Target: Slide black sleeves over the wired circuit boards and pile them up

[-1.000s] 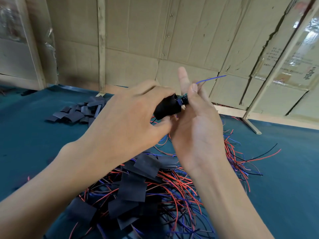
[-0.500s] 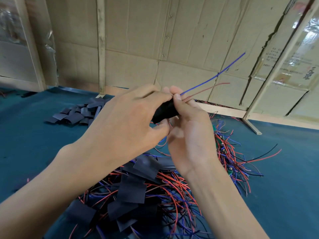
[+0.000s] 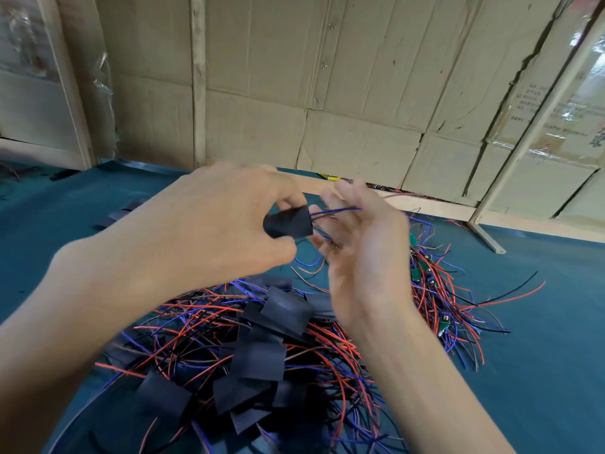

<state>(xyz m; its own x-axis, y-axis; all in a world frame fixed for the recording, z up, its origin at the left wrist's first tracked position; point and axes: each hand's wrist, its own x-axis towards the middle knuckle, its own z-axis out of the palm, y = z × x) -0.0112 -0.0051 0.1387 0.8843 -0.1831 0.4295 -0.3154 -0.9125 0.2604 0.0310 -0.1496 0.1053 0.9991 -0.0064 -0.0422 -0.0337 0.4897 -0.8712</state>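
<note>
Because only the left hand [image 3: 209, 231] pinches the black sleeve [image 3: 288, 221], thumb below and fingers above, the board inside could slip back out by its loose wires [image 3: 334, 211] when it is dropped on the pile [image 3: 262, 348]. Its grip sits at the sleeve's left end, wires trailing right. Beside it, the right hand [image 3: 363, 244] hangs spread, holding nothing, above the table [image 3: 540, 355].

Workshop: cardboard walls [image 3: 327, 77], wire heaps [image 3: 262, 339]

Cardboard-panelled wall [image 3: 327, 77] — wooden battens [image 3: 197, 77] — teal tabletop [image 3: 540, 322].
</note>
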